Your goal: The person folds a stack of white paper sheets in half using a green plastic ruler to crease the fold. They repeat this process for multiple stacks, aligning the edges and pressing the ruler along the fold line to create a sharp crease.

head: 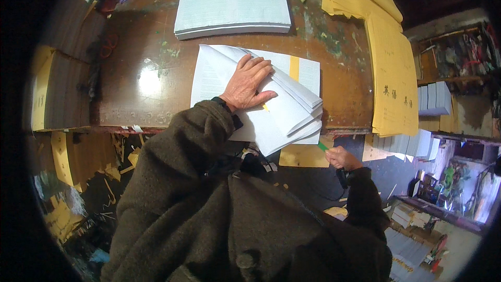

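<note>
My left hand (250, 82) lies with its palm down on printed paper sheets (301, 102) that are folded over slantwise into several layers. Beneath these sheets more printed paper (209, 82) shows, with a yellow strip (294, 68) on its upper right part. At the table's near edge my right hand (342, 158) is closed around a thin green strip-like tool (323, 147). The tool's far end reaches to the lower right corner of the paper; whether it goes under the sheets I cannot tell. Farther back sits a thick stack of printed sheets (233, 2).
The worn brown wooden table (125, 102) has yellow printed covers (395, 86) along its right side. Stacks of booklets (66, 90) stand at the left, near red-handled scissors (109, 45). Yellow paper (303, 156) lies below the near edge. White paper blocks (434, 100) are at the far right.
</note>
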`<state>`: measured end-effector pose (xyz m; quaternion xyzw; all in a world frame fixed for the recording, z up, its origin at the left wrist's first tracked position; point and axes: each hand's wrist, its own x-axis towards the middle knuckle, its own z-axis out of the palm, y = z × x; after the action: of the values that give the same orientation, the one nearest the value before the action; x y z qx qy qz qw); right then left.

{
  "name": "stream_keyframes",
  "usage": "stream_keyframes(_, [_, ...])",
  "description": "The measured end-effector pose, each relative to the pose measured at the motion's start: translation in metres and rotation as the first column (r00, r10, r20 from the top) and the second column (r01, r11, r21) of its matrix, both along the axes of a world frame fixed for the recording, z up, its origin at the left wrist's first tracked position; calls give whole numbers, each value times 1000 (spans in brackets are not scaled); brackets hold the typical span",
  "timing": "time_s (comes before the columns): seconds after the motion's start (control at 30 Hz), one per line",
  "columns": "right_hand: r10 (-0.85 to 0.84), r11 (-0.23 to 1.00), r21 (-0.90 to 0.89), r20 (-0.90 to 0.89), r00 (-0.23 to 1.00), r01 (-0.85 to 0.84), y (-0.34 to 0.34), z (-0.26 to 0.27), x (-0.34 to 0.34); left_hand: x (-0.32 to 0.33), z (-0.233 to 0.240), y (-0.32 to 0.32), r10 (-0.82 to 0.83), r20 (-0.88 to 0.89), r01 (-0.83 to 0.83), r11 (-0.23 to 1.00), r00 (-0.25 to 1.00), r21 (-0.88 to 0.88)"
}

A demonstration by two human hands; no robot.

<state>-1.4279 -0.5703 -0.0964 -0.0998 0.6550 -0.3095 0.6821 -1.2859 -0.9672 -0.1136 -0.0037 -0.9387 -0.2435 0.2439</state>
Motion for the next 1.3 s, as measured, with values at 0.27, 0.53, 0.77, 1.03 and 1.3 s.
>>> stream_keyframes(0.27, [-66, 985, -163, -10, 998, 64, -75, -25, 90, 0, -2, -1, -37, -11, 37, 999, 999, 9])
stream_keyframes(0.53, [-135, 642, -707, -486, 864, -297, -198, -102, 222, 1, 0, -2, -45, 29, 46, 998, 999, -51])
stream_keyframes(0.77, [441, 447, -436, -652, 617, -781, -239, -87, 238, -2, -3, 1, 2, 75, 3, 997, 997, -72])
stream_keyframes(1.03, [435, 747, -441, -241, 868, -497, -136, 45, 89, -4, -5, 2, 26, 55, -23, 998, 998, -64])
stream_keyframes(1.3, [-181, 965, -250, -430, 884, 76, -116, 51, -55, -4, -1, 3, 35, 68, -32, 998, 997, -52])
